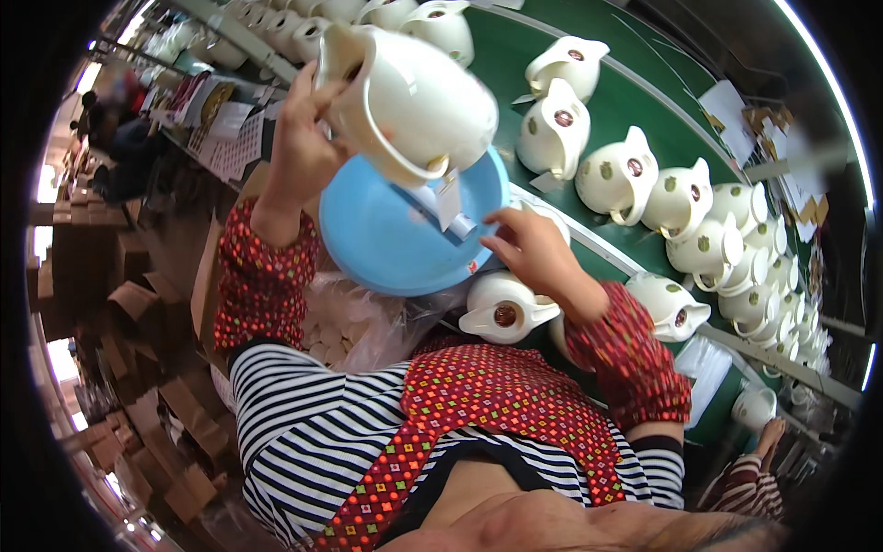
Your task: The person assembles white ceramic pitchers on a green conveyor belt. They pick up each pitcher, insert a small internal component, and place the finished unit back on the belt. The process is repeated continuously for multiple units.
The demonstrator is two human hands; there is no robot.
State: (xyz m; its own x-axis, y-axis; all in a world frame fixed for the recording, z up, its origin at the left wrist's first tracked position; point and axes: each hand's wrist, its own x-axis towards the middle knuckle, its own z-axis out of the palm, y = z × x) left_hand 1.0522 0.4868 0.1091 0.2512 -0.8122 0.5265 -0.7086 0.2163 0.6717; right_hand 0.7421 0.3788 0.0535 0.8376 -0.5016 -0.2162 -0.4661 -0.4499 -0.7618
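My left hand (303, 152) is closed on a white ceramic jug (418, 101), gripping it near the spout end. The jug is tilted on its side above a light-blue plastic basin (359, 235). From the jug's handle hangs a small white paper tag (449, 202). Just off the basin's right side is my right hand (538, 253), its thumb and forefinger apart with nothing seen between them. A pale tube-like thing (463, 226) lies in the basin, partly hidden by the tag. Below my right hand, another white jug (501, 311) shows its dark round inner base.
Many white jugs with leaf decorations (618, 177) stand along the green conveyor belt (515, 23). A box of pale pieces and clear plastic (336, 317) sits below the basin. Cardboard boxes (189, 414) fill the left floor. Another person's hand (773, 437) is at lower right.
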